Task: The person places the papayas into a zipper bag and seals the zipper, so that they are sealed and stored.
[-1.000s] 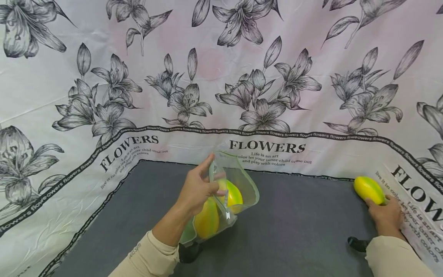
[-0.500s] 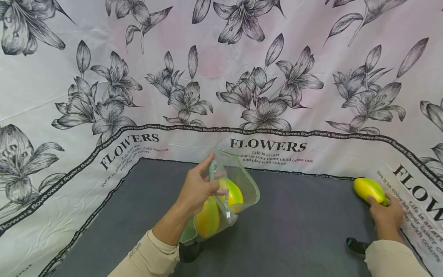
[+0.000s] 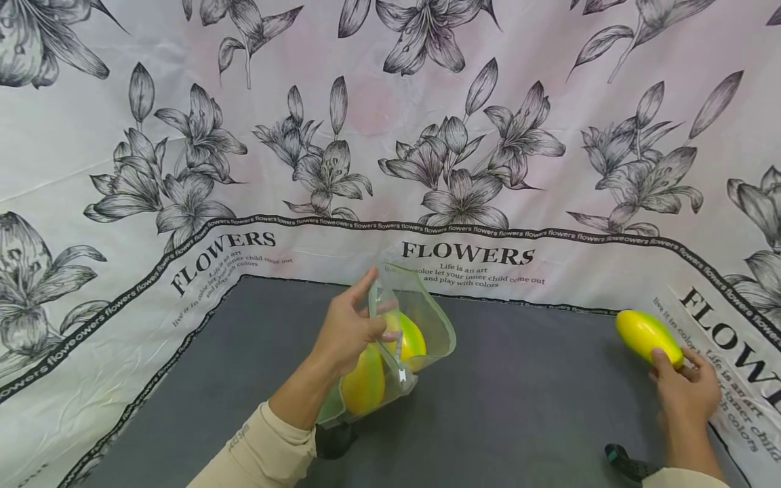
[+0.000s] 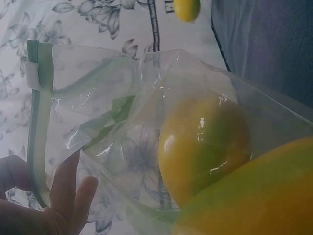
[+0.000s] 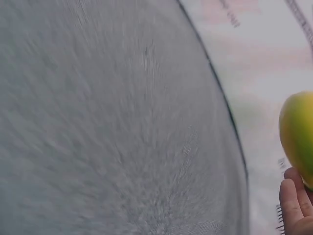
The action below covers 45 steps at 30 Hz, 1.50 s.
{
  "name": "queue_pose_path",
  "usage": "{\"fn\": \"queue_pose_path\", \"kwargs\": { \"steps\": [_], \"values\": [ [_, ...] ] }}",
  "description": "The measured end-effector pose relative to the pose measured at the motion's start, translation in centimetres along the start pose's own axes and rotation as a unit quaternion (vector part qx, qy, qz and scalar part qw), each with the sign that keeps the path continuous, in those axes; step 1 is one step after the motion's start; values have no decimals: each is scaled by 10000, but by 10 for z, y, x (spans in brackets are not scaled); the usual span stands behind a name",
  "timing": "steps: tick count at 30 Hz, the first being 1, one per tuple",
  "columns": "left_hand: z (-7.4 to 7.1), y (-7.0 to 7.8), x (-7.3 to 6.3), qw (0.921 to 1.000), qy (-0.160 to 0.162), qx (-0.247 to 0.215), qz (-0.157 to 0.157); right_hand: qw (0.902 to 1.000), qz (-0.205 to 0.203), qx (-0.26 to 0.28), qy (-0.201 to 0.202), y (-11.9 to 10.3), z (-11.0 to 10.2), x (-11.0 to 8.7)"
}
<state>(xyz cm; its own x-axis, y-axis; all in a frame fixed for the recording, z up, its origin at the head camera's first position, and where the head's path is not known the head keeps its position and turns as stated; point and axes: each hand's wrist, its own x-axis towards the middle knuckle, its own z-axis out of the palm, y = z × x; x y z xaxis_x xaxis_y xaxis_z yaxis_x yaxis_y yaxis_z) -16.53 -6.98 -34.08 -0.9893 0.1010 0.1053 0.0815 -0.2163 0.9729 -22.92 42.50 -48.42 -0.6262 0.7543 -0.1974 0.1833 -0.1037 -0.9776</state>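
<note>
In the head view my left hand [image 3: 346, 332] pinches the rim of a clear zip bag [image 3: 438, 324] with a pale green edge and a white slider. The bag's mouth gapes toward the right. Inside it lie two oblong yellow-green fruits, papaya-like in shape: one lower [image 3: 364, 383], one behind [image 3: 413, 344]. The left wrist view shows both through the clear plastic, the nearer fruit [image 4: 264, 196] partly covering the other. Far to the right, my right hand [image 3: 689, 393] grips another such fruit [image 3: 647, 337] by its narrow end. That fruit is cut off by the right wrist view's edge.
A dark grey tabletop [image 3: 518, 400] lies beneath both hands. Behind and beside it hangs a white cloth [image 3: 372, 183] printed with lilies and lettering. Black camera straps show at the left wrist [image 3: 334, 440] and right wrist [image 3: 628, 464].
My right hand has raised the fruit slightly off its place near the cloth and drawn it a little toward me. The left hand and bag have stayed almost still.
</note>
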Motion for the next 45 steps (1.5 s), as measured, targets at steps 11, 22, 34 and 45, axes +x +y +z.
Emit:
{"fn": "queue_pose_path", "kwargs": {
  "steps": [11,22,34,45],
  "values": [
    [1,3,5,10000,-22,67,-34,9809,-590,1756,-598,-16,3,-57],
    [3,5,5,10000,-35,23,-1,9517,-1508,2521,-890,-32,15,-101],
    [6,2,1,10000,-62,23,-40,9149,-2057,3056,-1653,-50,19,-138],
    [7,-4,-1,9999,-132,-21,-83,8814,-2601,3154,-2364,-55,28,-166]
  ]
}}
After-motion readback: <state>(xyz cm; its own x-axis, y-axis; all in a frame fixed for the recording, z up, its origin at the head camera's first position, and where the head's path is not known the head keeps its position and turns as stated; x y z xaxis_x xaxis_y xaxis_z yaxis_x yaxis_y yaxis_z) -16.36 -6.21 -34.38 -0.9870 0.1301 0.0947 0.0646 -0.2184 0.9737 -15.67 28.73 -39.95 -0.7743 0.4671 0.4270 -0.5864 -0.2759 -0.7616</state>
